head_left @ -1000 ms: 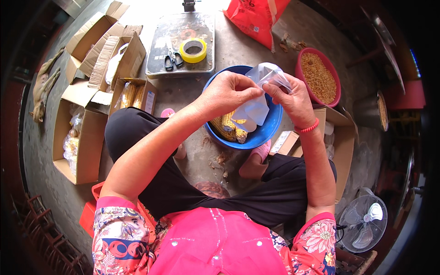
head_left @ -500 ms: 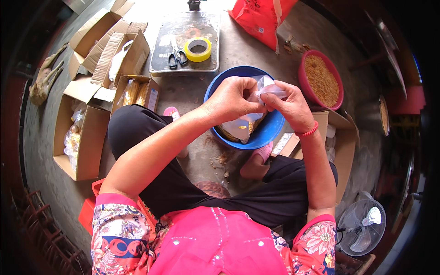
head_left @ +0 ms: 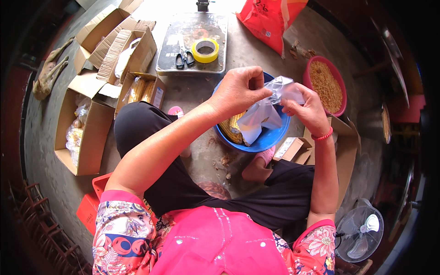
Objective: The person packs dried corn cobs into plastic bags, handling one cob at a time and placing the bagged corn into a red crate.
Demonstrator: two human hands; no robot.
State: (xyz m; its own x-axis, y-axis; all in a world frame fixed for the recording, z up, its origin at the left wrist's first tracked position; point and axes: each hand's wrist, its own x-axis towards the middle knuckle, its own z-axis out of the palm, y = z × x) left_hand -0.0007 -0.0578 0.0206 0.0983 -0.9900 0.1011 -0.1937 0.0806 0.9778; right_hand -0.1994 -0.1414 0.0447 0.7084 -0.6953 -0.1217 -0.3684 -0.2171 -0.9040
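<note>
A thin clear plastic bag (head_left: 260, 114) hangs between my two hands above a blue basin (head_left: 271, 140). My left hand (head_left: 240, 91) pinches the bag's edge with thumb and forefinger. On the other side, my right hand (head_left: 309, 110), with a red beaded band at its wrist, grips the bag's gathered top. Below the bag, yellow corn cobs (head_left: 231, 128) lie in the basin, partly hidden by the plastic and my left forearm. The bag looks limp, and whether anything is in it I cannot tell.
Ahead stands a flat platform scale (head_left: 192, 34) bearing scissors (head_left: 184, 56) and a yellow tape roll (head_left: 205, 50). A pink basin of loose kernels (head_left: 327, 87) is right, under a red sack (head_left: 270, 23). Open cardboard boxes (head_left: 91, 137) line the left; a fan (head_left: 360, 231) is lower right.
My hands have moved slightly apart, and the bag's top has spread out between them. More of the cobs shows in the basin. The whole view has shifted a little.
</note>
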